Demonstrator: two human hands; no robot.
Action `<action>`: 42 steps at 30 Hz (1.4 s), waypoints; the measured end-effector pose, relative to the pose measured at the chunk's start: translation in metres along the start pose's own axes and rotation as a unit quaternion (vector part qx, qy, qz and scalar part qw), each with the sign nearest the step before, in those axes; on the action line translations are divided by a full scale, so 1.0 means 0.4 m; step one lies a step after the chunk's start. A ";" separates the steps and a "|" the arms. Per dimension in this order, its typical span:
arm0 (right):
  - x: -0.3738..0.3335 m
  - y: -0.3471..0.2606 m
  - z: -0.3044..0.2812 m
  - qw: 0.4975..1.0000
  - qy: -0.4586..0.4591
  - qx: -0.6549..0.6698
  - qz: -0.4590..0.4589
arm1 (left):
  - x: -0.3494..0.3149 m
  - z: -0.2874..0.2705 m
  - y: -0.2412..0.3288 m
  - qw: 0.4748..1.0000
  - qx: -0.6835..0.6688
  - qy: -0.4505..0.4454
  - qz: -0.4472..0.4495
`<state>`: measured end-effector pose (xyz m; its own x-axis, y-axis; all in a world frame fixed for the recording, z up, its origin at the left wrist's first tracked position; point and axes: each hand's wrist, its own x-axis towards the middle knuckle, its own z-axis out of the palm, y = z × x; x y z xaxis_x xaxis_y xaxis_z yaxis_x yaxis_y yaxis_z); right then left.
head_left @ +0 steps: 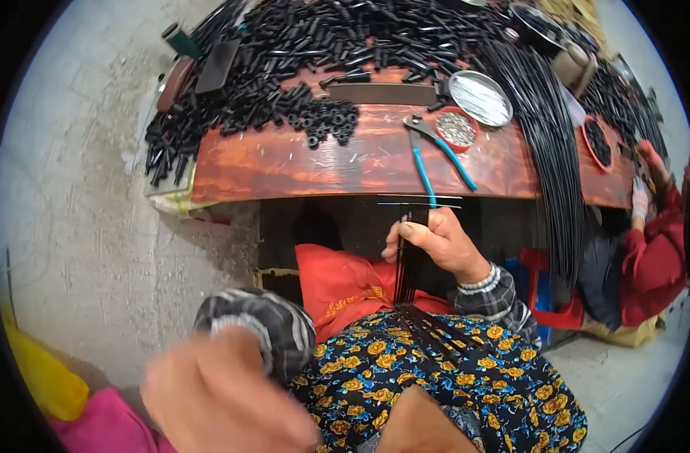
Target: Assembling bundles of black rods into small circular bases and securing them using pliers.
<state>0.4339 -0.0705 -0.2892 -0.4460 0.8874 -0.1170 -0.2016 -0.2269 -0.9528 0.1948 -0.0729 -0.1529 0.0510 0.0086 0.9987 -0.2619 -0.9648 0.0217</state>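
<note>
My right hand [444,243] is closed around a bundle of thin black rods [407,275], which run down across the patterned apron [375,347] on my lap. Just above its fingers, two thin pale wires [420,201] lie crosswise near the table edge; I cannot make out whether the hand grips them. My left hand [224,392] is low at the left, raised toward the view and smeared by motion, so its fingers do not show clearly. Beyond the right hand, pliers with blue handles [422,160] rest on the table, one handle tip reaching over the front edge.
Black tubular parts [307,38] are heaped across the wooden table [277,166]. A red dish of small metal pieces [457,129] stands beside a round tray of white sticks [481,100]. Long black rods [545,151] hang over the edge. At right, a person in red [651,257] works.
</note>
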 end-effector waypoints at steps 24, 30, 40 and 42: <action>0.009 -0.005 -0.054 0.995 0.019 -0.090 -0.030 | -0.270 -0.072 -0.791 0.649 0.375 -0.340 -0.567; 0.016 -0.005 -0.067 0.996 0.026 -0.086 -0.023 | -0.274 -0.040 -0.820 0.692 0.267 -0.343 -0.576; 0.013 -0.015 -0.060 0.993 0.033 -0.109 -0.023 | -0.280 0.051 -0.861 0.619 0.370 -0.485 -0.495; 0.006 -0.013 -0.062 0.992 0.038 -0.113 -0.027 | -0.275 0.050 -0.863 0.627 0.367 -0.491 -0.480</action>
<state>0.4556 -0.0570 -0.2914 -0.3714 0.9252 -0.0775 -0.0180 -0.0906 -0.9957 0.2987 0.2540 -0.2710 0.5092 0.8604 0.0228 0.8404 -0.5027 0.2025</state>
